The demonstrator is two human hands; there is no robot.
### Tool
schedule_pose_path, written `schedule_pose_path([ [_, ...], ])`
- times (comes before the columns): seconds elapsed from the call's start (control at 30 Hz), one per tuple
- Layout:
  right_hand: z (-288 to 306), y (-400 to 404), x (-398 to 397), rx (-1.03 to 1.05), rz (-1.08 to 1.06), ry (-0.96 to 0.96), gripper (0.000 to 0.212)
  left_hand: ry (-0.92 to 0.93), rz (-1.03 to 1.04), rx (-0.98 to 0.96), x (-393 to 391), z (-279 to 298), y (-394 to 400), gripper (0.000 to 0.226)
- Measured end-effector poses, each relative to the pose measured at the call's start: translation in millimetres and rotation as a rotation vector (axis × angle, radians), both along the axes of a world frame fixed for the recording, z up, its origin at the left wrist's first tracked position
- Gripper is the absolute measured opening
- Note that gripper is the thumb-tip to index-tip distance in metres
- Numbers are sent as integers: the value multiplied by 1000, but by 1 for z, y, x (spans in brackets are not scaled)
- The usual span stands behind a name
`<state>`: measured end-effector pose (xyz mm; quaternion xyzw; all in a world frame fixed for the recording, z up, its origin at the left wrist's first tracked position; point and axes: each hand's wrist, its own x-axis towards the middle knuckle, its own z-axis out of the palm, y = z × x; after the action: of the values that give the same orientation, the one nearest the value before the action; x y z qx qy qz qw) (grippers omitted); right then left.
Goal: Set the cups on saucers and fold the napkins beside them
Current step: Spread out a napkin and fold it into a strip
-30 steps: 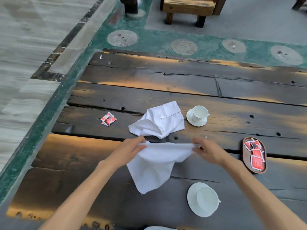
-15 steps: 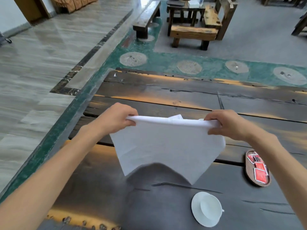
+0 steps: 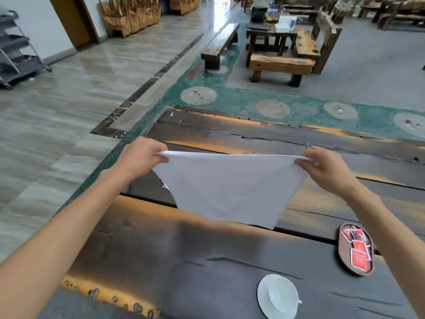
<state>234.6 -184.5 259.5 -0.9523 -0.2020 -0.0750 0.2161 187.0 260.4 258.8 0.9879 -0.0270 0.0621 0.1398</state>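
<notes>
Both hands up over the dark plank tabletop [image 3: 142, 247]; left hand [image 3: 143, 157] and right hand [image 3: 326, 166] each pinching a top corner of the soft white cloth napkin [image 3: 227, 187]; light, limp stuff, best gripped by corners; white cup on saucer [image 3: 279, 295] at five o'clock.

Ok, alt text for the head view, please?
Both hands, left hand and right hand, hold a white napkin stretched by its top corners above a dark wooden table; a cup on a saucer sits nearer.

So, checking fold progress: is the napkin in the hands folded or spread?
Spread: the napkin hangs as one flat sheet, its top edge stretched between left hand and right hand.
</notes>
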Motion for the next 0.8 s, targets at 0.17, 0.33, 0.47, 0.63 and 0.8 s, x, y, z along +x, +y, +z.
schedule_pose_path([
  [0.17,-11,2,-20,146,50,-23,10,-241,98,29,-32,-20,-3,8],
  [0.33,-58,9,-87,234,78,158,14,-301,44,-172,-100,-74,17,19],
  [0.47,-116,15,-153,266,54,406,30,-106,164,-265,-168,-136,30,47],
  [0.63,-185,36,-223,163,-30,732,21,172,74,-262,-228,-204,55,59],
  [0.8,-234,61,-254,112,-3,825,22,459,70,-266,-251,-261,73,39],
])
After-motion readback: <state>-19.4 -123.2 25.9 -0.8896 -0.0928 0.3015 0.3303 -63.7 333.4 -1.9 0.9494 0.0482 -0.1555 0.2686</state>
